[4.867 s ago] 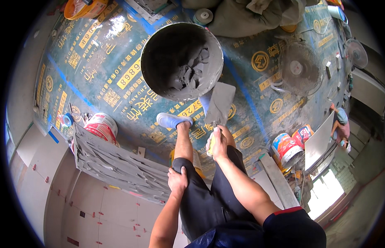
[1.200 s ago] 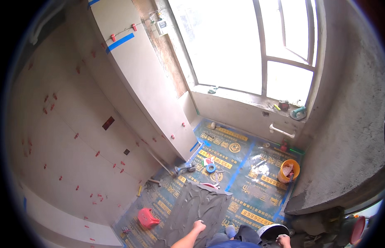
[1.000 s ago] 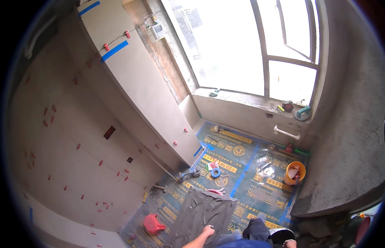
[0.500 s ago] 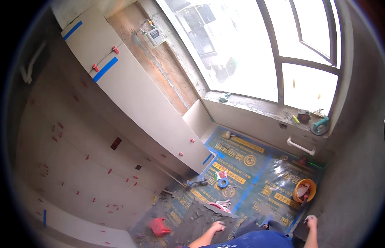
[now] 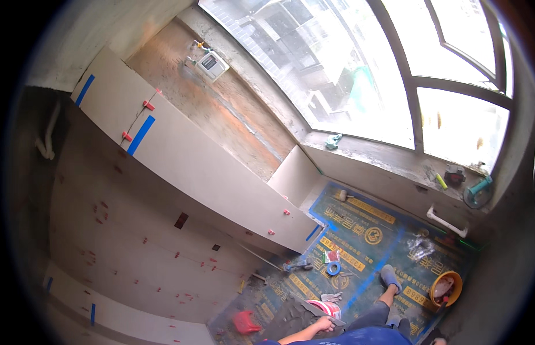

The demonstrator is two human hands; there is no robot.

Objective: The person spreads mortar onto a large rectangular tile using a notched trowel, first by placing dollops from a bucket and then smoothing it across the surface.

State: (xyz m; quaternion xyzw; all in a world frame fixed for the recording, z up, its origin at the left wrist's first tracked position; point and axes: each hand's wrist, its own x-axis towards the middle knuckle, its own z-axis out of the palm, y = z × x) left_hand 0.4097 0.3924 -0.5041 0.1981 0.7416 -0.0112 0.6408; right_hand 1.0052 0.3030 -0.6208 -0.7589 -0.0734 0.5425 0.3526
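My left hand [image 5: 323, 325] is closed at the edge of a large tile [image 5: 287, 319] whose visible face is coated in grey mortar. Behind that edge stands a red and white bucket [image 5: 326, 309], partly covered, with grey gloves [image 5: 332, 296] next to it. Only a bit of my right hand [image 5: 439, 341] shows at the lower edge, beside a dark flat thing [image 5: 430, 335]; its fingers are cut off from view. Just beyond it is a yellow bucket [image 5: 445, 288] with mortar and a tool inside.
Printed protective sheeting [image 5: 359, 230] covers the floor. On it lie a blue tape roll [image 5: 333, 268], a power tool [image 5: 298, 264] and a red container [image 5: 245, 322]. A tiled partition [image 5: 204, 178] with red clips runs along the left. A white pipe [image 5: 447, 221] sticks out below the window.
The view has shifted, so the scene sits lower and further right. My foot has come forward onto the sheeting. My right hand has dropped almost out of view; the left stays at the tile's edge.
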